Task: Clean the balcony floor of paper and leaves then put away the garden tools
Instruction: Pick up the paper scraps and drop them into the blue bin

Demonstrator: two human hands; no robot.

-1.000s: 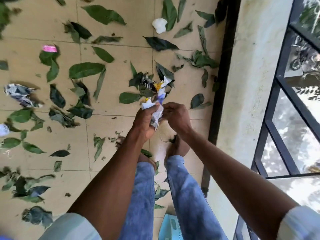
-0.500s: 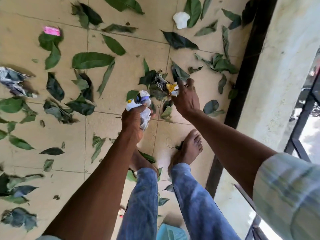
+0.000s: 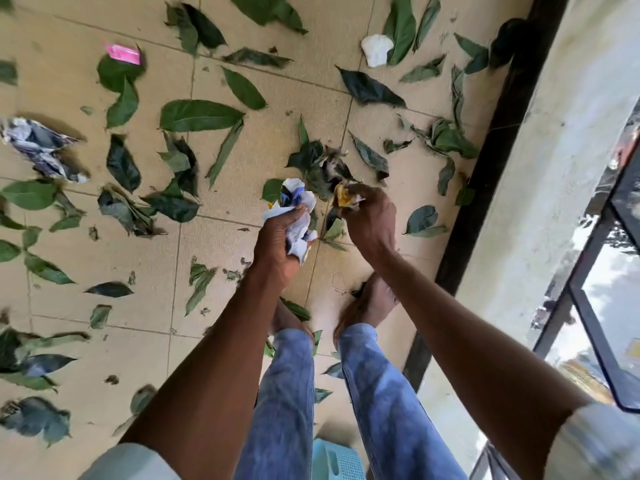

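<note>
Left hand: the left hand (image 3: 282, 237) is curled round a wad of crumpled paper (image 3: 294, 206), white with blue print, which sticks out above and below the fist.
Right hand: the right hand (image 3: 369, 218) is closed on a yellow paper scrap (image 3: 343, 199), pinched at the fingertips just above the floor (what else sits in the grip cannot be told, as the frame is blurred there).
Leaf clump: a small heap of dark leaves (image 3: 320, 164) lies on the tile just beyond both hands, touching or nearly touching the yellow scrap.
Floor: the tiled balcony floor (image 3: 86, 289) carries many loose green leaves, scattered on every side.
Other paper: a crumpled newspaper ball (image 3: 38, 148) lies at the far left, a pink slip (image 3: 123, 54) rests at the upper left beside a leaf, and a white paper lump (image 3: 375, 50) sits near the top, well apart from the hands.
Person: bare feet and blue jeans (image 3: 287, 393) stand below the hands, with a pale blue basket (image 3: 334, 460) between the legs at the bottom edge.
Right side: a low pale wall (image 3: 561, 150) and a dark metal railing (image 3: 588, 327) close the balcony.
</note>
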